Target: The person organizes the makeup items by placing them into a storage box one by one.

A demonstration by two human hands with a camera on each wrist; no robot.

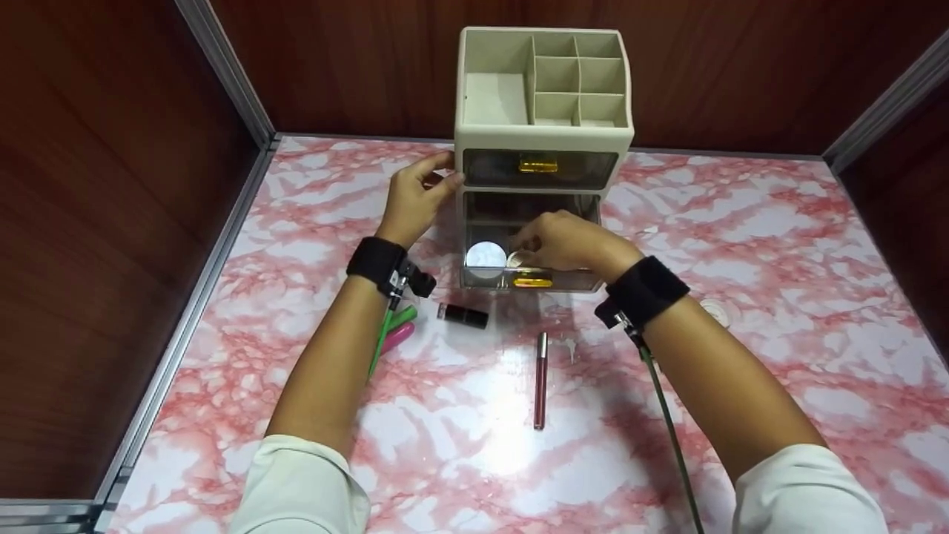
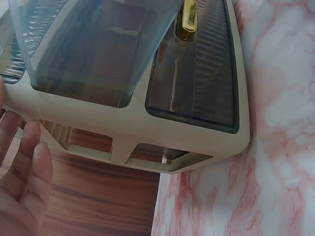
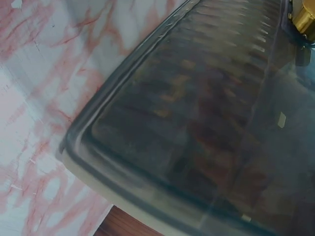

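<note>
A cream desktop organizer [image 1: 545, 137] with smoked drawer fronts stands at the back of the table. Its lower drawer [image 1: 563, 280] is pulled out and holds a white round disc [image 1: 486, 258]. Down inside this drawer is my right hand [image 1: 567, 241], its fingers bent at a small pale-rimmed round item [image 1: 514, 259] beside the disc; I cannot tell whether they pinch it. My left hand [image 1: 417, 194] touches the organizer's left side with thumb and fingertips near the upper drawer [image 1: 497, 169]. In the right wrist view the drawer fills most of the picture and the fingers are hidden.
In front of the organizer lie a black lipstick-like tube [image 1: 463, 315] and a slim dark-red tube with a silver cap [image 1: 541, 382]. A green item [image 1: 402, 317] and a pink item [image 1: 398, 337] lie by the left forearm. A pale round item [image 1: 715, 311] is partly behind the right forearm.
</note>
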